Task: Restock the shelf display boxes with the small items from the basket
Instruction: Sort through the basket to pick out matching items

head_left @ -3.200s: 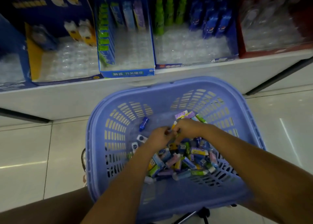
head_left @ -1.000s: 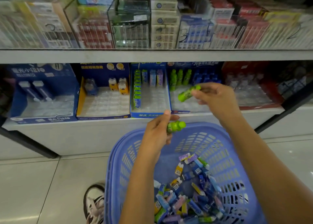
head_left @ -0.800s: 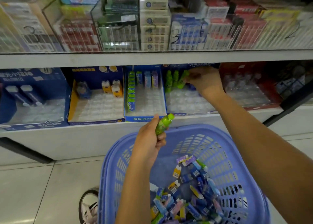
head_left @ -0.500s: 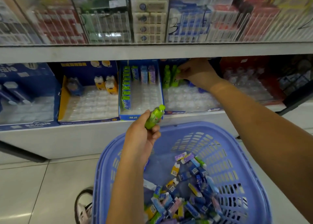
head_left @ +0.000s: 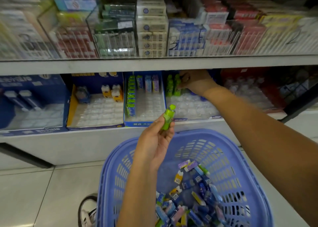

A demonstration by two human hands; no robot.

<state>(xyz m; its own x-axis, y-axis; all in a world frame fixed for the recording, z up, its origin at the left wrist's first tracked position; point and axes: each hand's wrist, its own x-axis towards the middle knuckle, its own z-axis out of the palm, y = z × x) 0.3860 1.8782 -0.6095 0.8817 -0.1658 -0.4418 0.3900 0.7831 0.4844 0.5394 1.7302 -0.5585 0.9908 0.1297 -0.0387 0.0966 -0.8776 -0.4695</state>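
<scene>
A blue plastic basket [head_left: 228,144] sits low in front of me, holding several small colourful items [head_left: 192,199]. My left hand [head_left: 154,140] holds a small green bottle [head_left: 168,117] upright above the basket rim. My right hand [head_left: 194,81] reaches into the back of a display box [head_left: 192,106] on the lower shelf, its fingers on a green bottle at the row of green bottles [head_left: 173,85]. Whether the fingers still pinch that bottle is unclear.
Other display boxes line the lower shelf: one with green, blue and purple packs [head_left: 144,96], one with yellow bottles [head_left: 96,106], a blue one [head_left: 31,106] at left, a red one [head_left: 247,89] at right. Stacked cartons fill the upper shelf [head_left: 154,63]. A shoe [head_left: 87,211] stands on the tiled floor.
My right hand carried a green bottle from above the basket to the back row of the display box and stays there. My left hand lifted its bottle slightly.
</scene>
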